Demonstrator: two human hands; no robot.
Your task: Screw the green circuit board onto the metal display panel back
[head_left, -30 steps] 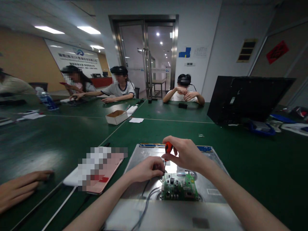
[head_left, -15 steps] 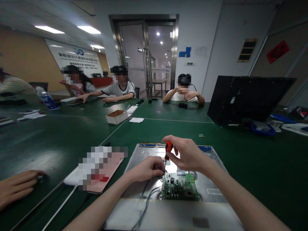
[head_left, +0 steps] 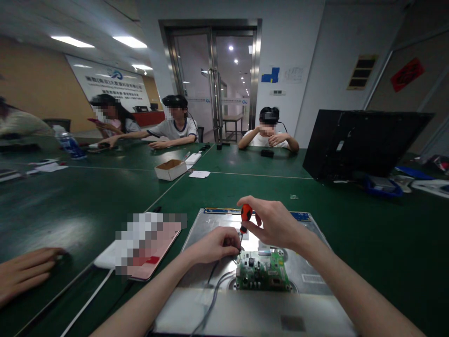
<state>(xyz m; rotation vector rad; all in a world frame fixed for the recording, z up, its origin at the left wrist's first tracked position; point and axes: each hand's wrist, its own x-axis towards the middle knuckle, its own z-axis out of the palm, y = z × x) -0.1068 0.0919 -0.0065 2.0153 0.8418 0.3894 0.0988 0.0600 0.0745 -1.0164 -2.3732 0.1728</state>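
A red and black screwdriver [head_left: 246, 213] stands almost upright, its handle between the fingers of my right hand [head_left: 275, 222]. Its shaft points down at the upper left corner of a green circuit board [head_left: 261, 271]. Beside that tip, the thumb and fingers of my left hand [head_left: 222, 243] are pinched together; whether they grip the shaft, a screw or something else is hidden. The board lies on the metal back of a flat display panel [head_left: 312, 262]. Dark cables [head_left: 213, 299] run from the board's left side toward me. A blue strip [head_left: 220, 211] lines the panel's far edge.
A pink phone [head_left: 154, 257] and a white device [head_left: 108, 255] lie to the left, near another person's hand [head_left: 30, 271]. Farther off are an open white box [head_left: 170, 171], a bottle [head_left: 70, 144] and a large black monitor [head_left: 365, 145]. Several people sit around the green table [head_left: 280, 187].
Both hands and the screwdriver keep nearly the same place over the board's corner. Across the table, a person's outstretched hand has shifted slightly left.
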